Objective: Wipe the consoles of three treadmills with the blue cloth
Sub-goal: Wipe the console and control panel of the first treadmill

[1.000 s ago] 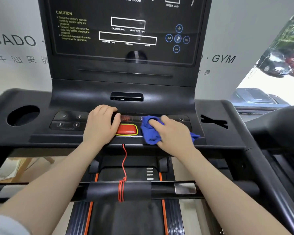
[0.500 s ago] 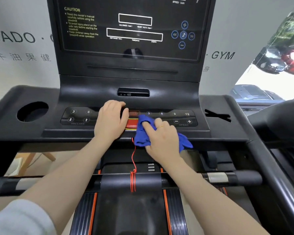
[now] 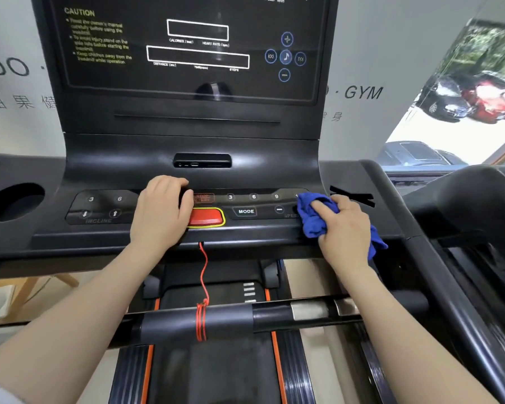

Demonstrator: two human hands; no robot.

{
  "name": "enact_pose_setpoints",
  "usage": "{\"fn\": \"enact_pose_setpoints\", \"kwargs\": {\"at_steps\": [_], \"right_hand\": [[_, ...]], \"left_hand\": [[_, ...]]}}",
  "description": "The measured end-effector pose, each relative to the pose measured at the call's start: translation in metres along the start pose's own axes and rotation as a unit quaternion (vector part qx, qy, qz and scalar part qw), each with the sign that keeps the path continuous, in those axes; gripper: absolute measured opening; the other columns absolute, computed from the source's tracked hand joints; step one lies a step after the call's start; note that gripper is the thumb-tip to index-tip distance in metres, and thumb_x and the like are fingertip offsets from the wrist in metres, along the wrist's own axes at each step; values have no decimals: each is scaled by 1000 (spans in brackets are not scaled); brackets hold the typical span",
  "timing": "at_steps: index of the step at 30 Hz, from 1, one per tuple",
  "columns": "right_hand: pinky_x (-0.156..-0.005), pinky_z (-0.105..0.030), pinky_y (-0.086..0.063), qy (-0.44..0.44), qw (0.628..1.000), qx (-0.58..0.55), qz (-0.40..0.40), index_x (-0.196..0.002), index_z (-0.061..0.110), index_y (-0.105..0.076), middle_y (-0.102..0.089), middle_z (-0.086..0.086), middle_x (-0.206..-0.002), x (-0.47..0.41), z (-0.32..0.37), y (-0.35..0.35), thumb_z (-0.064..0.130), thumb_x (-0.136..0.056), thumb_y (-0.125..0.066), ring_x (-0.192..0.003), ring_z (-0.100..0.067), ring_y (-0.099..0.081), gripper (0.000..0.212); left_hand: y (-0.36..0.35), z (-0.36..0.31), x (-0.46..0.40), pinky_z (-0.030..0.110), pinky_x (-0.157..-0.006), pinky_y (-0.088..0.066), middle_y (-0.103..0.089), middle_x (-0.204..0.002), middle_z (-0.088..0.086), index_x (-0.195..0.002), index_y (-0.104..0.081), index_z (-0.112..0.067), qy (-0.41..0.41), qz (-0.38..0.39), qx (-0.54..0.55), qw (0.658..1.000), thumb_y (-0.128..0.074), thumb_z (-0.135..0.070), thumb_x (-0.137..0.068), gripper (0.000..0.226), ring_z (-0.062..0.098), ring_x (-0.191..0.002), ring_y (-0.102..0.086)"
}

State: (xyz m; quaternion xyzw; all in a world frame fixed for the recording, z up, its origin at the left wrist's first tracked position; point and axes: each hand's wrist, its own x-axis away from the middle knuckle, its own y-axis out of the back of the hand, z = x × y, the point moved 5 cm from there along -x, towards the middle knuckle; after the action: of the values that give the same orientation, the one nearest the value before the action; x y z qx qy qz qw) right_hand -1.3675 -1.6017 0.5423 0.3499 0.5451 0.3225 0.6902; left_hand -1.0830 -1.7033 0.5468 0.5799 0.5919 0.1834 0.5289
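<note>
A black treadmill console (image 3: pixel 254 211) fills the view, with a dark display above and a row of buttons below. My right hand (image 3: pixel 344 228) grips the bunched blue cloth (image 3: pixel 312 214) and presses it on the right end of the button panel, over the speed keys. My left hand (image 3: pixel 161 212) rests flat on the panel just left of the red safety key (image 3: pixel 206 217), fingers laid over the console's edge. Part of the cloth hangs out behind my right wrist.
A red cord (image 3: pixel 203 275) runs from the safety key down to the black handlebar (image 3: pixel 216 322). A round cup holder (image 3: pixel 12 202) sits at the far left. Another treadmill's dark frame (image 3: pixel 473 205) stands at the right, by a window showing parked cars.
My right hand has slid the blue cloth rightward along the button panel, from beside the red key to the panel's right end. My left hand stays in place.
</note>
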Motion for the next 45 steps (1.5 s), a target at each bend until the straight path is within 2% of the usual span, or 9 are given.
{"fn": "enact_pose_setpoints", "kwargs": {"at_steps": [6,11,18,26,31,35,37,40,45], "right_hand": [[-69,-33,-34,-59,997,12,54,-118,19,-62,-55,-13,-113,-48,6,-22,-4,-76,-51,-92,-34,-48,49],[-74,-32,-38,-72,994,-47,60,-120,17,-58,-49,-13,-118,-93,2,-41,-7,-77,-45,-101,-32,-44,51],[-70,-28,-29,-63,996,-62,30,-111,15,-60,-47,-10,-117,-110,9,-46,-4,-77,-48,-98,-27,-41,40],[-59,-31,-32,-59,986,40,150,-104,14,-57,-45,-11,-106,-51,39,-17,12,-81,-47,-74,-28,-40,25],[-55,-30,-30,-42,989,36,135,-105,12,-53,-46,-13,-108,-3,81,-6,13,-78,-52,-69,-26,-37,27],[-46,-24,-25,27,998,21,54,-94,7,-63,-55,-16,-87,18,126,-14,2,-48,-73,-54,-24,-38,48],[-46,-25,-29,67,998,6,22,-97,7,-62,-55,-15,-85,26,149,-20,0,-42,-73,-55,-27,-43,56],[-51,-31,-41,156,988,-19,-2,-102,10,-54,-53,-14,-96,34,181,-29,0,-44,-70,-62,-29,-46,61],[-64,-37,-42,238,969,-53,-37,-97,8,-65,-49,-13,-107,36,230,-43,2,-51,-67,-77,-31,-46,47]], "left_hand": [[0,0,-1,45,-89,-41,-62,-112,13,-113,-60,-3,0,-8,-15,1000,-28,-39,-88,54,31,-114,-50],[-2,7,-3,43,-94,-40,-61,-116,11,-116,-58,-5,24,-12,2,1000,-27,-42,-87,56,29,-117,-49],[-1,5,-3,44,-90,-43,-63,-112,13,-113,-59,-3,20,-19,11,1000,-30,-41,-87,54,31,-111,-52],[-1,6,-1,42,-93,-40,-62,-116,11,-116,-58,-4,17,-21,23,999,-28,-42,-88,55,28,-114,-51],[14,14,0,22,-96,-33,-61,-115,8,-114,-60,-6,74,-74,209,972,-25,-28,-93,47,18,-110,-51],[42,42,12,-1,-85,-32,-61,-113,1,-112,-59,-11,135,-111,309,935,-32,-15,-98,30,2,-102,-50],[55,66,26,5,-89,-33,-60,-116,0,-115,-57,-11,145,-102,266,947,-39,-12,-97,26,4,-105,-50],[75,110,46,32,-98,-38,-56,-120,9,-122,-54,-7,128,-63,146,979,-53,-18,-92,32,22,-114,-50],[85,175,80,49,-109,-29,-41,-140,21,-135,-42,0,85,104,-59,989,-82,-46,-60,97,38,-129,-37]]}}
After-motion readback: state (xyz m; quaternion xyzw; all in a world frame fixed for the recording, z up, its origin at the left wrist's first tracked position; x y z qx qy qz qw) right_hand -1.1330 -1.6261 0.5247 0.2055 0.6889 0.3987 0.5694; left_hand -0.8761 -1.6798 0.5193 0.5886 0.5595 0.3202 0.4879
